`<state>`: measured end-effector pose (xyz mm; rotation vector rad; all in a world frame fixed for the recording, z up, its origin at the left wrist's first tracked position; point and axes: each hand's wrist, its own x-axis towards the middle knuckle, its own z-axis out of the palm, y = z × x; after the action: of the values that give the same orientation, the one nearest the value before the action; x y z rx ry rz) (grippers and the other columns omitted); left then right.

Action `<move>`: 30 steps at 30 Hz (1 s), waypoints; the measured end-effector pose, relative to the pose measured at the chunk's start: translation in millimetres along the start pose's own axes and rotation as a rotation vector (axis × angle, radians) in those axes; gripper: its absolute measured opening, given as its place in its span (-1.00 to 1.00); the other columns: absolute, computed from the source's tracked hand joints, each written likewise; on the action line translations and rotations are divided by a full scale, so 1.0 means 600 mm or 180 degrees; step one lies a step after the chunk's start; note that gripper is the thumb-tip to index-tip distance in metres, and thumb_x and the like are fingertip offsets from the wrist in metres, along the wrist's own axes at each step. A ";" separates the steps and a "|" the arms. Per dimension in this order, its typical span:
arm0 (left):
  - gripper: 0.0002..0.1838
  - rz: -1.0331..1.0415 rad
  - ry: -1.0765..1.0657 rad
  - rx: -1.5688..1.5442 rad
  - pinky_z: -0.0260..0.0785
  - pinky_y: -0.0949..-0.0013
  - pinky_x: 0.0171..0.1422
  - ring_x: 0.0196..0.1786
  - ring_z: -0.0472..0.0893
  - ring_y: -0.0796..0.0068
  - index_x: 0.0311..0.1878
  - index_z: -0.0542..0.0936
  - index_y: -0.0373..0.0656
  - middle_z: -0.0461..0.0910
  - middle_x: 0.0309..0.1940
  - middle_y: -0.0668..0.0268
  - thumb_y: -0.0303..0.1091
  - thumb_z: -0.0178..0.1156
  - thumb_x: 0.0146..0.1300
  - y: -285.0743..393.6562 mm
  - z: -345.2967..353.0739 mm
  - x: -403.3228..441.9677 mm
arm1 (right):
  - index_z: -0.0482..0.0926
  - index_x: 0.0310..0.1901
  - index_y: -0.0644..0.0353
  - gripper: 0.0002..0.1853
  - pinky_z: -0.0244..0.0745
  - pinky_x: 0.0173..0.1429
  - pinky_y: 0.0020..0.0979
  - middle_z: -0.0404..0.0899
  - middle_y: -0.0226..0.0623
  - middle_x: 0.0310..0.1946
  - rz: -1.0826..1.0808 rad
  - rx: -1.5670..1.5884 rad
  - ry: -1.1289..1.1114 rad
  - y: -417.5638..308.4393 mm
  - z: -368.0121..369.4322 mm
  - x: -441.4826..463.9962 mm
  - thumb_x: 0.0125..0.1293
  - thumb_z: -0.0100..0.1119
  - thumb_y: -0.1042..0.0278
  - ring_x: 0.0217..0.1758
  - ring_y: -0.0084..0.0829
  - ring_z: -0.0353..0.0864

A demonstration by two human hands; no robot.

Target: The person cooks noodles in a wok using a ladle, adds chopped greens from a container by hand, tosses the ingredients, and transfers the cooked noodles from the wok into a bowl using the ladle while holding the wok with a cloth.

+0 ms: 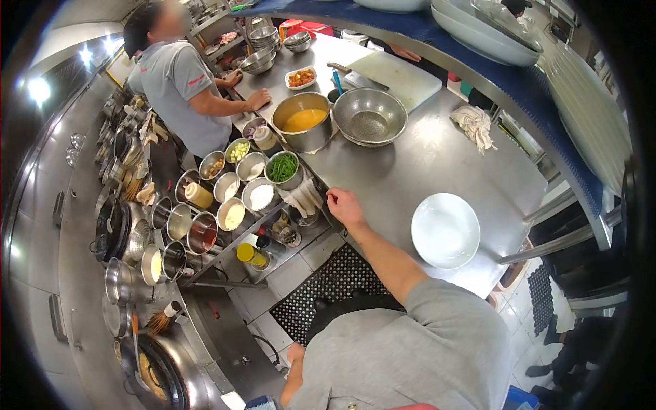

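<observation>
My right hand [345, 206] rests at the edge of the steel counter [383, 184], its fingers curled in with nothing visible in them. Just left of it hangs a crumpled cloth [304, 197], below a metal pot of chopped green vegetables [282, 167]. A white plate [445, 230] lies on the counter to the right of my forearm. Low beside my body, my left hand [296, 352] shows only in part; its fingers are too hidden to read.
A pot of orange liquid [304, 121], a steel bowl [370, 116] and a cutting board [393, 72] with a knife [357, 75] stand farther back. Ingredient containers [261, 195] line the left. A co-worker [179, 96] leans on the counter. Woks [160, 372] sit lower left.
</observation>
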<state>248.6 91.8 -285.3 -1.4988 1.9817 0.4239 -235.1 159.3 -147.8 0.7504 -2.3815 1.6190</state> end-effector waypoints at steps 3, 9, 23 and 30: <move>-0.70 -0.0449 0.0083 -0.0123 0.51 0.09 0.09 0.06 0.63 0.09 -0.07 0.69 0.01 0.66 -0.03 0.11 -0.24 0.05 0.22 0.027 -0.013 -0.013 | 0.63 -0.24 0.21 -0.86 0.52 -0.24 -0.23 0.63 -0.04 -0.42 0.0010 0.0072 0.0121 0.008 0.008 -0.004 0.20 0.14 0.43 -0.38 -0.08 0.64; -0.72 -0.0021 0.0172 -0.0056 0.51 0.11 0.09 0.06 0.64 0.11 -0.09 0.69 -0.07 0.66 -0.05 0.10 -0.29 0.04 0.24 0.005 0.013 0.004 | 0.65 -0.23 0.19 -0.85 0.50 -0.32 -0.27 0.62 -0.06 -0.47 0.0059 0.0054 -0.0038 0.011 0.015 -0.003 0.24 0.11 0.41 -0.46 -0.17 0.63; -0.67 -0.0403 -0.0277 -0.0085 0.51 0.18 0.09 0.10 0.64 0.20 -0.02 0.69 -0.06 0.65 0.04 0.19 -0.30 -0.03 0.32 0.009 -0.005 -0.030 | 0.59 -0.17 0.30 -0.84 0.44 -0.27 -0.34 0.55 -0.15 -0.52 0.0310 0.0077 -0.0435 0.002 0.014 0.005 0.29 0.08 0.45 -0.46 -0.35 0.53; -0.67 -0.0273 -0.0253 -0.0100 0.50 0.18 0.10 0.10 0.64 0.20 -0.01 0.69 -0.05 0.64 0.04 0.18 -0.31 -0.04 0.34 0.002 0.008 -0.006 | 0.60 -0.20 0.29 -0.85 0.45 -0.28 -0.32 0.57 -0.17 -0.51 0.0202 0.0041 -0.0332 0.006 0.014 0.006 0.27 0.09 0.45 -0.45 -0.35 0.55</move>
<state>249.2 97.6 -287.0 -1.5559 1.8502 0.4726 -238.6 151.9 -152.8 0.7881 -2.4932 1.6600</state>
